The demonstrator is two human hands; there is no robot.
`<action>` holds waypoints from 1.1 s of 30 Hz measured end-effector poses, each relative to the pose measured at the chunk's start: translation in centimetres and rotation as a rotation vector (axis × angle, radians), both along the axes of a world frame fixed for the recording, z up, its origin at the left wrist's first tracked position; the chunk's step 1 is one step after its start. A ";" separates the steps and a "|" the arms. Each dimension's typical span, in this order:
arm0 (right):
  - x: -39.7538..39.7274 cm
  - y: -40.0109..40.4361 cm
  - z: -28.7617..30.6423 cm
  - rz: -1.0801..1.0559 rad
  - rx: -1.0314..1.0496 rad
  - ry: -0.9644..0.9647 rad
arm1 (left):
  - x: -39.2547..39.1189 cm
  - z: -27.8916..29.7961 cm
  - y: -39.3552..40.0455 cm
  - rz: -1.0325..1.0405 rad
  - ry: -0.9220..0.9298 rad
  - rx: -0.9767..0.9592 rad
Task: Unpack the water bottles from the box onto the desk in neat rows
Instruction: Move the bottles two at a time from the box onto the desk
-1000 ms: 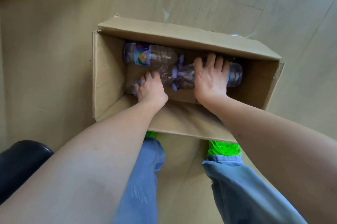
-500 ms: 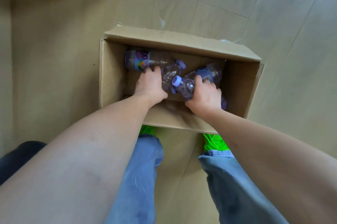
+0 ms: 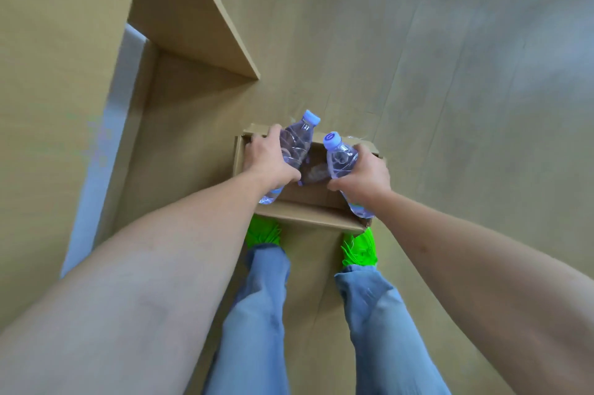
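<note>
An open cardboard box [image 3: 308,216] lies on the wooden floor in front of my feet. My left hand [image 3: 268,161] grips a clear water bottle with a purple cap [image 3: 299,143], lifted above the box's left side. My right hand [image 3: 364,174] holds a second clear bottle [image 3: 340,158], cap up, above the box's right side. Between the two bottles, one more bottle [image 3: 316,171] lies dimly visible on the box's bottom. The rest of the box's inside is hidden by my hands.
A wooden desk [image 3: 64,73] fills the left of the view, with a white edge strip [image 3: 106,150] and a panel [image 3: 186,11] beneath it. My legs in blue jeans and green shoes [image 3: 360,250] stand just behind the box.
Both hands have risen out of the box, each with a bottle. My head has come up, so the box looks smaller and the desk has come into view on the left.
</note>
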State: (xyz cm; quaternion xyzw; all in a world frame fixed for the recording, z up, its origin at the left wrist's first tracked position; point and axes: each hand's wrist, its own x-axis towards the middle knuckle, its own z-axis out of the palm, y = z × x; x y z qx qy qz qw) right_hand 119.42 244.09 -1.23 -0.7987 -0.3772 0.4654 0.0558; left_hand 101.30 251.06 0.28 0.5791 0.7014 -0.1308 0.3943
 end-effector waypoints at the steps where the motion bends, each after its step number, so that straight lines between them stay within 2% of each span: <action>1: 0.3 0.5 2.4 -0.001 0.021 0.011 | 0.2 2.5 0.4 0.018 -0.011 0.028; 8: 0.7 5.2 19.3 -0.006 0.175 0.046 | 1.9 19.9 2.3 0.132 -0.065 0.246; 12: 0.4 7.2 29.2 0.061 0.293 0.050 | 1.8 29.5 2.5 0.194 -0.107 0.382; 16: -0.9 8.0 38.7 0.163 0.407 0.059 | -0.2 39.0 1.3 0.278 -0.165 0.520; 21: -5.1 7.6 49.4 0.290 0.533 0.085 | -4.9 49.9 -1.5 0.339 -0.127 0.666; 27: -13.0 5.5 58.6 0.446 0.720 0.154 | -12.9 59.6 -6.8 0.393 -0.029 0.861; 33: -22.8 1.0 63.4 0.508 0.851 0.222 | -22.4 65.6 -13.8 0.504 -0.008 0.989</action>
